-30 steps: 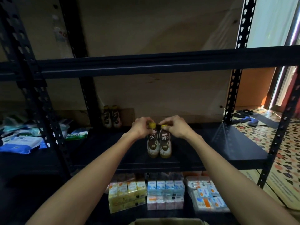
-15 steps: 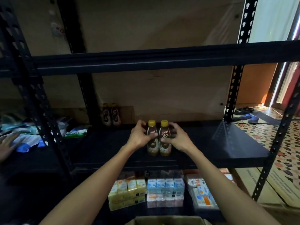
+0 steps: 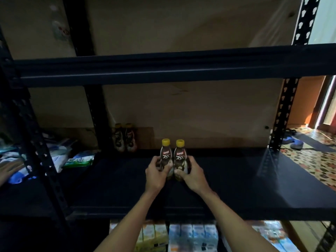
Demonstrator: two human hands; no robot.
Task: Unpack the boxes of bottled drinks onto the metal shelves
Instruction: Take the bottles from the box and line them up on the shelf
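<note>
Two brown coffee bottles with yellow caps stand side by side on the black metal shelf (image 3: 227, 179). My left hand (image 3: 156, 176) grips the lower body of the left bottle (image 3: 165, 154). My right hand (image 3: 191, 176) grips the lower body of the right bottle (image 3: 180, 155). Both bottles are upright and touch each other. Two more bottles of the same kind (image 3: 124, 138) stand at the back of the shelf, next to the left rear post.
A shelf beam (image 3: 163, 68) crosses overhead. Slotted posts (image 3: 283, 113) frame the bay. Packets (image 3: 80, 159) lie on the shelf to the left, where another person's hand (image 3: 8, 170) shows. Drink cartons (image 3: 192, 237) fill the shelf below. Tiled floor with slippers (image 3: 294, 142) lies at right.
My hands slid from the bottle caps down to the lower bodies. The two bottles have moved further back on the shelf, and the camera has tilted upward.
</note>
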